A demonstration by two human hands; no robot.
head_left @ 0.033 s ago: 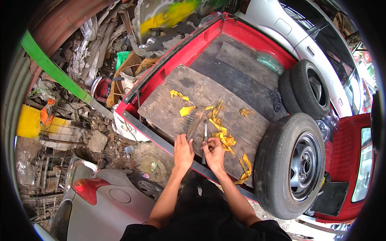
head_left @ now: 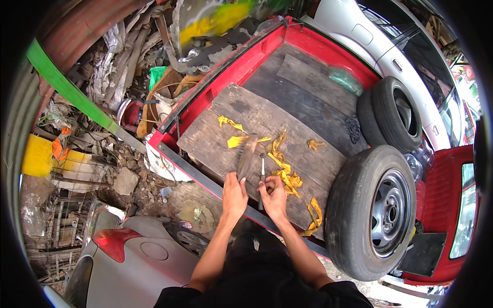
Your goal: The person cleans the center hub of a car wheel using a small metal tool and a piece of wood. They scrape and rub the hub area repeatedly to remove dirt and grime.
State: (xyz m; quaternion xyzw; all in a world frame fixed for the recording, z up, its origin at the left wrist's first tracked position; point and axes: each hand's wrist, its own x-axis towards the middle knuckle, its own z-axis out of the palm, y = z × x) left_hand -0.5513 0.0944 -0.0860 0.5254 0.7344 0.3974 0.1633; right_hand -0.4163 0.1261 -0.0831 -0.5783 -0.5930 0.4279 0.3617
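My left hand (head_left: 234,196) is closed round the near end of a brush (head_left: 247,158) with a long wooden back and dark bristles along its left side. The brush's far end is smeared by motion. In my right hand (head_left: 273,195) is a slim tool (head_left: 262,178) with a dark handle and a bright metal shaft, pinched between thumb and fingers. A small dark lump sits at the shaft's tip. Both hands are over the near edge of a worn wooden board (head_left: 205,134). Crumpled yellow scraps (head_left: 289,179) lie about the board, some beside the tool.
The board lies in a red pickup bed (head_left: 215,79) with a dark near rim. A wheel with its tyre (head_left: 341,210) stands close on the right, stacked tyres (head_left: 395,113) behind it. A silver car (head_left: 149,277) is at the lower left; debris (head_left: 123,179) covers the ground left.
The brush's far end has shifted very slightly and looks more blurred. A small yellow scrap by it shows a little more. My hands keep their grips.
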